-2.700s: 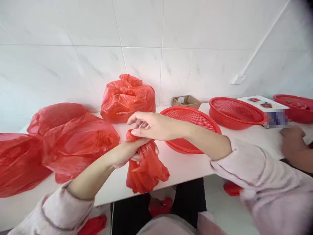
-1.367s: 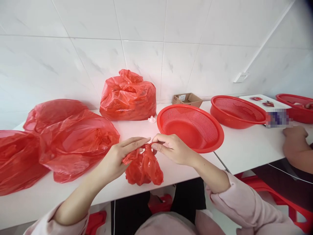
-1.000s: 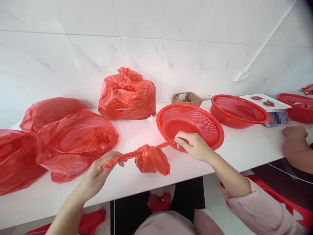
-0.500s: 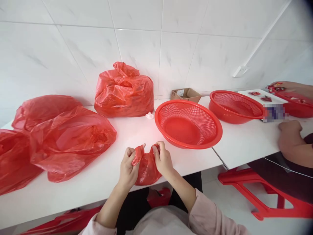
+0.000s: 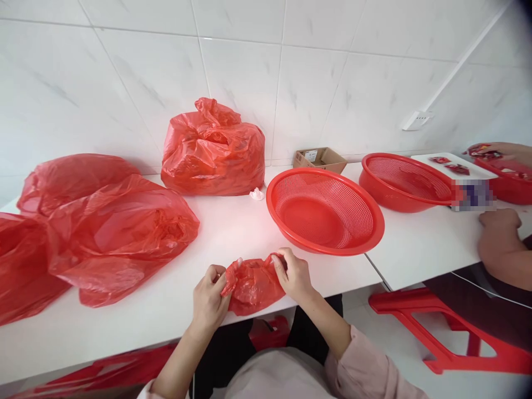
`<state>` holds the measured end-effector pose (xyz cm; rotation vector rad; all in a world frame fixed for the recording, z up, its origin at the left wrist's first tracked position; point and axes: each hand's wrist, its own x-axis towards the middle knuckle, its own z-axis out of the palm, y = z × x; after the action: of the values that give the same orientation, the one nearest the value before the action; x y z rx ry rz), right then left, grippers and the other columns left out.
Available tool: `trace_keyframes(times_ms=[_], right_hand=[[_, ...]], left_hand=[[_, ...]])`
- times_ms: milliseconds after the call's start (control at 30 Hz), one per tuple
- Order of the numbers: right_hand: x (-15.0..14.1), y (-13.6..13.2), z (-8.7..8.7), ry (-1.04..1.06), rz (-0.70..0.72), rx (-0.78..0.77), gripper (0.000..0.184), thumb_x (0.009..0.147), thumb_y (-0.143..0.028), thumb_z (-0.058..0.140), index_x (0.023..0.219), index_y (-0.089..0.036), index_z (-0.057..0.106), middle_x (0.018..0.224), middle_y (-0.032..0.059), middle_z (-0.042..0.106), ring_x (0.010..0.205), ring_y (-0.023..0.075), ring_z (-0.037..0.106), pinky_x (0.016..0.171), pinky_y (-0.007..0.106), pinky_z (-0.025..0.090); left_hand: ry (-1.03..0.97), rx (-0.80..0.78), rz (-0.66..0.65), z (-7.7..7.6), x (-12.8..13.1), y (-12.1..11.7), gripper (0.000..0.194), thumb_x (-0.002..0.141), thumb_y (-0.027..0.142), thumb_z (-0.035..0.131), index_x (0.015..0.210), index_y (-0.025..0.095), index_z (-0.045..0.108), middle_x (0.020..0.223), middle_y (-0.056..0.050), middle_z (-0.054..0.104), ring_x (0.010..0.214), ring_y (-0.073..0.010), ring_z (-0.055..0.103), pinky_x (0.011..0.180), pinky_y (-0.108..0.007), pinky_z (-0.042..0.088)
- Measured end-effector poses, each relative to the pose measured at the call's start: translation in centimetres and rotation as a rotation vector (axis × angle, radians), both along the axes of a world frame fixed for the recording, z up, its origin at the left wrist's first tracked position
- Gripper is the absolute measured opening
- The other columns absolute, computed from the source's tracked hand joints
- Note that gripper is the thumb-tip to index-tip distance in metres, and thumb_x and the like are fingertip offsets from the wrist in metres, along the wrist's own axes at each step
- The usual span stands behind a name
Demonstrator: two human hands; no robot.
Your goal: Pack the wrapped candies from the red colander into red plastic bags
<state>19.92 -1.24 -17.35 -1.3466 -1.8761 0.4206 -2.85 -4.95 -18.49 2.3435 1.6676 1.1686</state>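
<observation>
A small red plastic bag (image 5: 254, 289) is stretched sideways between my two hands at the front edge of the white table (image 5: 166, 316). My left hand (image 5: 211, 295) pinches its bunched left rim between thumb and fingers. On the other side, my right hand (image 5: 294, 274) grips the right rim, thumb on top. What the bag contains, if anything, I cannot make out. Just beyond my right hand stands a red perforated basin (image 5: 310, 219) with nothing visible in it.
Large red plastic bags (image 5: 214, 155) fill the back and left of the table. A crumpled tissue (image 5: 256, 194), an open cardboard box (image 5: 320, 159) and a second red basin (image 5: 405, 185) stand farther back. At right, a co-worker's arm (image 5: 501, 238) rests near a white tray (image 5: 482, 170), above a red stool (image 5: 440, 332).
My hands have moved apart, the left to the left and the right to the right. The small bag's mouth is now spread wider between them. The view has shifted slightly.
</observation>
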Motion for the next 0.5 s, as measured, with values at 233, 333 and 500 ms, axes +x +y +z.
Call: trace_keyframes(times_ms=[233, 333, 500], right_hand=[[0.3, -1.0, -1.8, -0.170, 0.009, -0.134, 0.023, 0.100, -0.033, 0.039, 0.100, -0.023, 0.060, 0.079, 0.0032, 0.072, 0.064, 0.0190, 0.066, 0.057, 0.026, 0.037], [0.2, -0.7, -1.8, -0.211, -0.001, -0.161, 0.024, 0.100, -0.033, 0.039, 0.099, -0.023, 0.061, 0.078, 0.0036, 0.072, 0.064, 0.0192, 0.065, 0.056, 0.027, 0.035], [0.0, -0.6, -2.0, -0.244, -0.010, -0.180, 0.025, 0.100, -0.034, 0.038, 0.098, -0.024, 0.061, 0.077, 0.0034, 0.072, 0.062, 0.0190, 0.064, 0.055, 0.027, 0.033]], left_hand=[[0.070, -0.164, 0.065, -0.6, 1.3, -1.6, 0.029, 0.089, 0.014, 0.042, 0.100, 0.020, 0.068, 0.082, -0.005, 0.061, 0.067, -0.0182, 0.057, 0.064, -0.029, 0.046], [0.079, -0.183, 0.080, -0.4, 1.5, -1.4, 0.026, 0.086, 0.012, 0.042, 0.088, 0.021, 0.066, 0.075, -0.003, 0.059, 0.063, -0.0180, 0.056, 0.063, -0.029, 0.045], [0.072, -0.203, 0.086, -0.3, 1.6, -1.2, 0.024, 0.083, 0.010, 0.042, 0.078, 0.022, 0.062, 0.070, -0.002, 0.056, 0.061, -0.0182, 0.055, 0.062, -0.029, 0.044]])
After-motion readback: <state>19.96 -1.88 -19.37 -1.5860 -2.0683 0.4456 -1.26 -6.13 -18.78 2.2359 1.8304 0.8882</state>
